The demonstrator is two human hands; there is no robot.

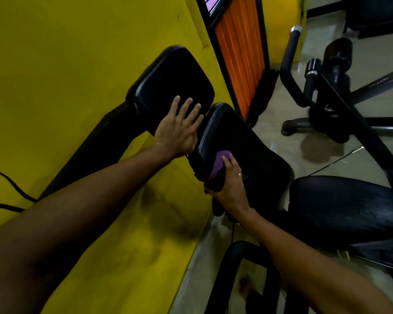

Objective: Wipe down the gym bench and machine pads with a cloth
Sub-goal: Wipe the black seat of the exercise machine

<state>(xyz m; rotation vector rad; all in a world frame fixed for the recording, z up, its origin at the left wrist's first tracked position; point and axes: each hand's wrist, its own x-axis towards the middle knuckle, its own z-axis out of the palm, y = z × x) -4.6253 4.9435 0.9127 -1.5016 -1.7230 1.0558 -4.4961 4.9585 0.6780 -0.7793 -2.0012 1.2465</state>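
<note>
We see only one end of the purple cloth [219, 163]; the right hand [230, 186] covers the rest. Seat pad [349, 207] and cable [8, 185] run past the edges.

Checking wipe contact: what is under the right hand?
Under the right hand lies a purple cloth, held against the black pad at its edge. Only the cloth's upper part shows; the rest, and the pad surface beneath, are covered.

A yellow wall [66, 75] fills the left of the frame, with two black cables [11, 184] against it at the left edge. At top centre stands an orange slatted panel [241, 53] in a black frame. The pale tiled floor [288, 132] on the right carries a dark stain [320, 148].
</note>
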